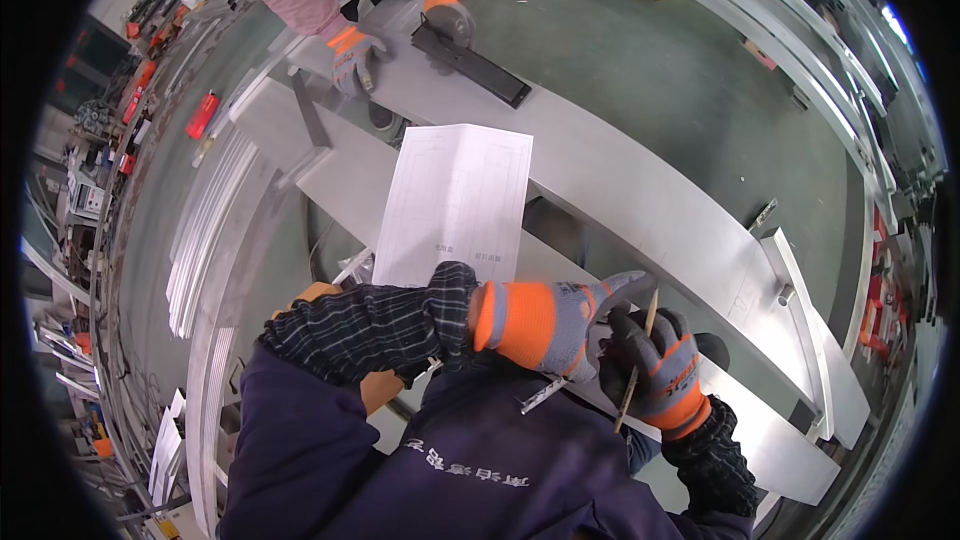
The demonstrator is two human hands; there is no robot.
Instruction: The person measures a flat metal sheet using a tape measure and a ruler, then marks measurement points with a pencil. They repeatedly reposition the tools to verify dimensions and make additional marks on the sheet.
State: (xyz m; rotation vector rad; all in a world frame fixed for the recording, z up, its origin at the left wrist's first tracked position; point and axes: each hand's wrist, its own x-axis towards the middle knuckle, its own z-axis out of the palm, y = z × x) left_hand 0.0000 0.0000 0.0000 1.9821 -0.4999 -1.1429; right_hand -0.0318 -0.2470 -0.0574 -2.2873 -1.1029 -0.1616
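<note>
Both my hands wear grey and orange gloves and are close together over the metal beams in front of my chest. My right hand (660, 375) is closed, with a thin tan pencil (627, 395) slanting up between its fingers. My left hand (545, 325) reaches across from the left, its fingers bent toward the right hand; what lies between them is hidden. Just below the left glove a short silver strip (543, 396) sticks out; I cannot tell whether the hand holds it. A creased white sheet with a line drawing (455, 195) lies beyond my left forearm.
Two long curved metal beams (640, 175) run across, joined by a crosspiece (800, 330) at right. Across from me, a co-worker's gloved hands (357, 62) rest at the far beam, one on a black bar (470, 65). Stacked metal strips (212, 230) stand at left.
</note>
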